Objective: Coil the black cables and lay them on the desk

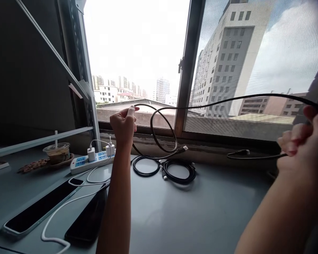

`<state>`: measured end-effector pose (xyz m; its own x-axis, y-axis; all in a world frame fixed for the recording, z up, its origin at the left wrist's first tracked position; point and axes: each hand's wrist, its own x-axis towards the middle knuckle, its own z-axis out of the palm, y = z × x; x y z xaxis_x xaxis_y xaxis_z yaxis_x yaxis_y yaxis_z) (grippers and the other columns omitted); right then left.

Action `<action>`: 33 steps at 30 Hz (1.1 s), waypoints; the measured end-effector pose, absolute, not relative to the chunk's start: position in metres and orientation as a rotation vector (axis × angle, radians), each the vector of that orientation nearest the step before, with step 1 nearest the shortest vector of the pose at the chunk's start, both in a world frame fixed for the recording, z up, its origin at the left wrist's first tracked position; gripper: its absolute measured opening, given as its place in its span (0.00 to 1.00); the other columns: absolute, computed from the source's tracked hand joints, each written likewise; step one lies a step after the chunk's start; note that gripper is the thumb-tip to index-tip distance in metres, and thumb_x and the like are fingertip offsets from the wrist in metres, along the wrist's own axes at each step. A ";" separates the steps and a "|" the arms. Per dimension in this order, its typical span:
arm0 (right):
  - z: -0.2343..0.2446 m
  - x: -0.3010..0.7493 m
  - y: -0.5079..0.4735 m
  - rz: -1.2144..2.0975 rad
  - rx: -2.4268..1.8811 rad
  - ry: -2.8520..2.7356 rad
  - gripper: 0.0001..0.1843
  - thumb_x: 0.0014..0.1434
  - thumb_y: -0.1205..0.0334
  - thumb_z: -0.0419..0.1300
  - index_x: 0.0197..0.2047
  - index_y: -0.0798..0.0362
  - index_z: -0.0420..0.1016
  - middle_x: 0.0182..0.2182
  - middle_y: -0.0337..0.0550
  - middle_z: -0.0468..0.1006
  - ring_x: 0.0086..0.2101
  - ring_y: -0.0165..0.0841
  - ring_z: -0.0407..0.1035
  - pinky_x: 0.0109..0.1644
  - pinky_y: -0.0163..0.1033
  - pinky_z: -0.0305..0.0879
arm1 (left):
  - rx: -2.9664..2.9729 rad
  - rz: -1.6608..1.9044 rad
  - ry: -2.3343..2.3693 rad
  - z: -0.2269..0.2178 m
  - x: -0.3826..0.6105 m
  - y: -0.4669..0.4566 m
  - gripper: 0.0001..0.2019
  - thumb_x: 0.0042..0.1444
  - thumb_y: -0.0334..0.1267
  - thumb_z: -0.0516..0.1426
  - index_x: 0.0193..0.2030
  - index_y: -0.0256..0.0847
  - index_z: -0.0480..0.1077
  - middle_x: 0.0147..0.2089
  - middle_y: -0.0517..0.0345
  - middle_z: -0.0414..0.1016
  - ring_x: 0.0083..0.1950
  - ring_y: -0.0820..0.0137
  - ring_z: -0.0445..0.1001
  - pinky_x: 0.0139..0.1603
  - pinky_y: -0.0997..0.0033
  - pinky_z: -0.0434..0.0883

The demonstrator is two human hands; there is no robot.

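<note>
A black cable (214, 103) with HDMI-like plugs stretches through the air between my two hands. My left hand (124, 124) is closed on it in front of the window, and beside that hand the cable makes a loose loop. One metal-tipped plug (184, 149) hangs below the loop. At the right edge my right hand (302, 135) is closed round the cable, partly cut off by the frame. A short end with a second plug (243, 152) sticks out leftward from it. On the table beneath lie two coiled black cables, a smaller coil (146, 174) and a thicker coil (180, 180).
A power strip (95, 161) with white chargers stands at the left, its white cords running over the table (190, 218). Two phones (43, 208) lie nearer me. A lidded drink cup (57, 153) sits on a brown coaster. A metal shelf frame (88, 91) rises beside the window.
</note>
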<state>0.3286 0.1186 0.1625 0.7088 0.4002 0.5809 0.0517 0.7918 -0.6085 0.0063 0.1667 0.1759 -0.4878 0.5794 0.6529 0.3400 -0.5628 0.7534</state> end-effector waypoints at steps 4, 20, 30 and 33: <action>0.174 0.283 0.113 0.181 -0.618 -1.003 0.15 0.57 0.50 0.55 0.35 0.53 0.73 0.09 0.29 0.55 0.09 0.21 0.41 0.12 0.33 0.33 | 1.560 1.940 1.270 0.182 0.022 0.158 0.13 0.60 0.40 0.46 0.33 0.35 0.65 0.29 0.60 0.69 0.27 0.79 0.70 0.27 0.74 0.62; 0.175 0.273 0.112 0.150 -0.584 -1.216 0.19 0.54 0.49 0.57 0.23 0.56 0.68 0.15 0.32 0.62 0.10 0.17 0.46 0.10 0.29 0.33 | 1.710 1.308 1.357 0.158 0.043 0.186 0.13 0.58 0.46 0.50 0.36 0.37 0.66 0.39 0.50 0.74 0.40 0.68 0.72 0.34 0.76 0.65; 0.179 0.272 0.110 0.076 -0.542 -1.025 0.15 0.54 0.53 0.57 0.24 0.55 0.70 0.15 0.31 0.60 0.11 0.19 0.48 0.11 0.30 0.35 | 1.479 1.007 0.785 0.159 0.038 0.186 0.09 0.51 0.36 0.59 0.30 0.34 0.63 0.28 0.54 0.74 0.19 0.79 0.67 0.21 0.80 0.65; 0.179 0.273 0.108 -0.024 -0.663 -0.988 0.16 0.58 0.53 0.53 0.29 0.56 0.74 0.14 0.32 0.62 0.09 0.18 0.45 0.11 0.30 0.35 | 1.241 1.225 0.645 0.170 0.039 0.176 0.06 0.55 0.28 0.54 0.27 0.34 0.64 0.20 0.64 0.66 0.16 0.85 0.61 0.15 0.87 0.59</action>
